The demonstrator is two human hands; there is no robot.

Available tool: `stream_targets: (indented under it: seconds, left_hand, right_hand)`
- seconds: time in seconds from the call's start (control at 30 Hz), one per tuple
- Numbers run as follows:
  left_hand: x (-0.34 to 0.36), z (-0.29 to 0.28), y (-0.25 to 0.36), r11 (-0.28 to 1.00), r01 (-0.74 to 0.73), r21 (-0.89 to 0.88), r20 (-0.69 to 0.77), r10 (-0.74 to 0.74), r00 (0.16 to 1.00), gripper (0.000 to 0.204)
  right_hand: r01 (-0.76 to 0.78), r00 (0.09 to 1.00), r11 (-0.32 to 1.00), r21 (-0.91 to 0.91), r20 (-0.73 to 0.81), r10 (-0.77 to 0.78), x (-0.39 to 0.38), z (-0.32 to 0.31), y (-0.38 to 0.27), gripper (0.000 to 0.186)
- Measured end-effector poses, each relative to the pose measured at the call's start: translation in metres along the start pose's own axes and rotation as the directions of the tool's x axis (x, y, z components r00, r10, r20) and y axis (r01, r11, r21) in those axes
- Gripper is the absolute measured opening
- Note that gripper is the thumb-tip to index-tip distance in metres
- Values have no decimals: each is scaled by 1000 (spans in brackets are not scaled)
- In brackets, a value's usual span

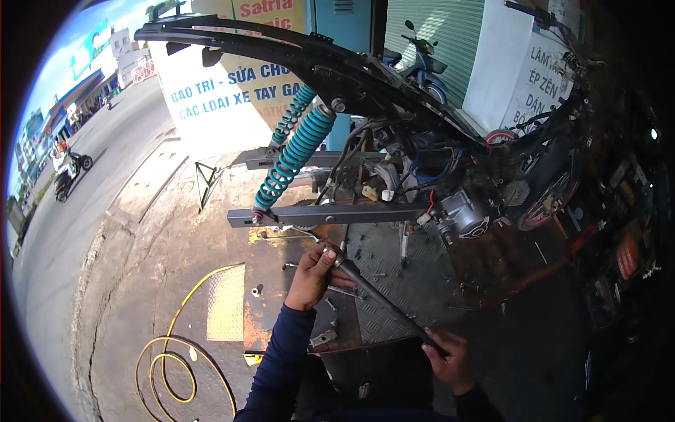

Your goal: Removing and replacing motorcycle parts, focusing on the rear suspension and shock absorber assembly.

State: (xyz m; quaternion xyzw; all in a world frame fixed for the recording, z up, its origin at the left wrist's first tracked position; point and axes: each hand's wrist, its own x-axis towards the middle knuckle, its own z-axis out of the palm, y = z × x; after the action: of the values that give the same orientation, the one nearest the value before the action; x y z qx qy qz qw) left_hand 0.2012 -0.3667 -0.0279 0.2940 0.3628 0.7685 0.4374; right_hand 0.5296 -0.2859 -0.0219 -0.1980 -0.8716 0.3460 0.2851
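A long dark bar-shaped tool [380, 298], thicker toward its upper left end, lies slantwise between my hands. My left hand [309, 274] is closed round the thick end, thumb on top. My right hand [453, 361] grips the lower right end. Just beyond my left hand is the grey swingarm [337, 214] of a stripped motorbike, the tool held apart from it. A teal coil-spring shock absorber [295, 158] rises from the swingarm to the black frame [316, 56]. The engine [470, 213] sits to the right, with loose wires near it.
Bolts and tools, including a shiny wrench [290, 233], lie on the rusty metal platform [264, 316]. A yellow hose [169, 337] coils on the ground at left. At right is a dark rack [626, 253] of parts. Beyond lie a street and a parked scooter [424, 65].
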Motion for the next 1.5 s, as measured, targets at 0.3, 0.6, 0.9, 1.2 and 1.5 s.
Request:
stream_targets:
  seconds: [0.3,0.6,0.9,1.2,1.5]
  left_hand:
    - [51,137,106,900,-53,-432,-116,2,993,52]
    - [79,157,175,814,71,-577,-130,-177,976,38]
    - [83,150,182,652,226,-723,-56,-383,922,26]
    - [93,134,188,526,341,-779,53,-487,872,20]
    - [97,135,187,536,336,-775,25,-504,863,18]
  right_hand:
    - [-477,845,571,669,171,506,38,-39,-138,31]
    - [-422,877,718,554,50,478,92,-85,-238,29]
    - [-533,708,600,597,-74,702,88,-36,-299,27]
    - [-554,703,746,368,-274,657,82,1,-336,38]
    - [-540,608,769,342,-473,637,53,22,-329,29]
